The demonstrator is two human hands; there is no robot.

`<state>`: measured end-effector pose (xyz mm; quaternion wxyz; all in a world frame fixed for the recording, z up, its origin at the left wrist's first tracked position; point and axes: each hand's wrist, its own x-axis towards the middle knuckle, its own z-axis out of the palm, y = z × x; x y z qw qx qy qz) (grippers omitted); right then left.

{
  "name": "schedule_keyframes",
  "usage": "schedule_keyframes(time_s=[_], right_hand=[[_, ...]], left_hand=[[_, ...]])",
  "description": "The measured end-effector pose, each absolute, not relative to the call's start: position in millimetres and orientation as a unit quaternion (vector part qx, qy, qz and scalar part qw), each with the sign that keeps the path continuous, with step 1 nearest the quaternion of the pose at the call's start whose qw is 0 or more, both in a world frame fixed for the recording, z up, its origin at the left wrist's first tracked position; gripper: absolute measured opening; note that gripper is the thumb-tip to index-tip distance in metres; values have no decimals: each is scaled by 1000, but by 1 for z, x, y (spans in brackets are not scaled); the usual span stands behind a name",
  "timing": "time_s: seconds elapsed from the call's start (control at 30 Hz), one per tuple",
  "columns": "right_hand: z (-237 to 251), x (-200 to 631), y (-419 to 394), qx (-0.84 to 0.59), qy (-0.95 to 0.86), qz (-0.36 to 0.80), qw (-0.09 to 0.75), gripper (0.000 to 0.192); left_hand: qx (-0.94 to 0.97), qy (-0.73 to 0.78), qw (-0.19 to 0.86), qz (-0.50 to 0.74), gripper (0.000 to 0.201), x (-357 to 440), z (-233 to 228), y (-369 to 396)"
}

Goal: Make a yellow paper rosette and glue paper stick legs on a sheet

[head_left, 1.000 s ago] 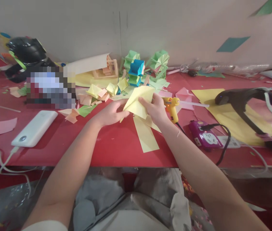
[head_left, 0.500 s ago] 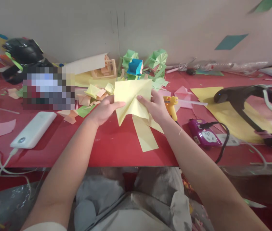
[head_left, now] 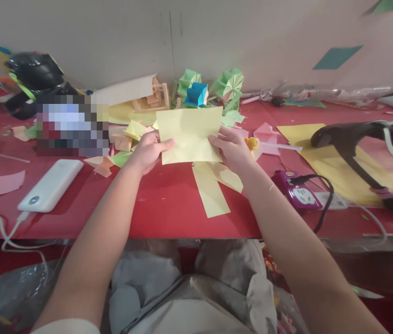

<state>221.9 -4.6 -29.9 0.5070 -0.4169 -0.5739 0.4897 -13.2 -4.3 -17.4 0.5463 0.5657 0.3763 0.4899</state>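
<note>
Head view: yellow paper (head_left: pixel 190 134) pinched between left hand (head_left: pixel 146 153) and right hand (head_left: pixel 233 150)

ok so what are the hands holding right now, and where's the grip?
One yellow paper sheet, held up flat over the table. The left hand pinches its left edge, the right hand its right edge.

Sheet of paper (head_left: pixel 189 135) held up above table (head_left: pixel 168 208), left hand (head_left: pixel 146 153) at its left edge, right hand (head_left: pixel 233 152) at its right; paper strips (head_left: pixel 213 185) lie on table just below. Folded paper models (head_left: pixel 210 90) stand behind sheet by the wall; power bank (head_left: pixel 50 184) far left. Power strip (head_left: pixel 299 195) sits right of right hand, w/ lamp (head_left: pixel 356 144) further right.
</note>
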Motion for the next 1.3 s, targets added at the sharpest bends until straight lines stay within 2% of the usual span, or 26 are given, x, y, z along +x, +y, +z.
schedule_keyframes(time_s=[0.17,0.3,0.37,0.5,0.6,0.67,0.77,0.9,1.0,1.07,1.17,1.3], right_hand=[[-37,224,3,-412,-519,491,565,17],[-35,224,2,-423,-521,468,575,13],[-31,222,-1,-432,-527,460,570,12],[-24,218,-4,-452,-529,467,546,17],[-23,215,-3,-459,-495,505,538,28],[-25,214,-3,-449,-477,527,542,39],[-30,213,-5,-450,-494,519,533,55],[-35,214,-6,-445,-533,500,518,48],[-32,213,-8,-415,-566,526,480,46],[-30,209,-11,-404,-587,539,450,50],[-28,203,-15,-409,-574,534,468,55],[-32,199,-15,-409,-521,582,471,47]], left_hand=[[546,380,592,456,29,-18,-10,-5],[547,371,629,408,36,-22,-1,-9],[559,388,616,396,38,-22,-2,-10],[605,448,483,447,31,-20,-12,-5],[608,454,446,475,49,-20,-19,-1],[602,444,452,486,61,-21,-21,1],[601,444,453,486,65,-23,-18,0],[621,428,538,376,63,-25,-9,-7],[595,422,605,319,51,-21,-7,-11],[577,422,615,334,46,-15,-10,-13],[567,414,617,355,45,-4,-17,-14],[548,449,572,413,44,5,-22,-14]])
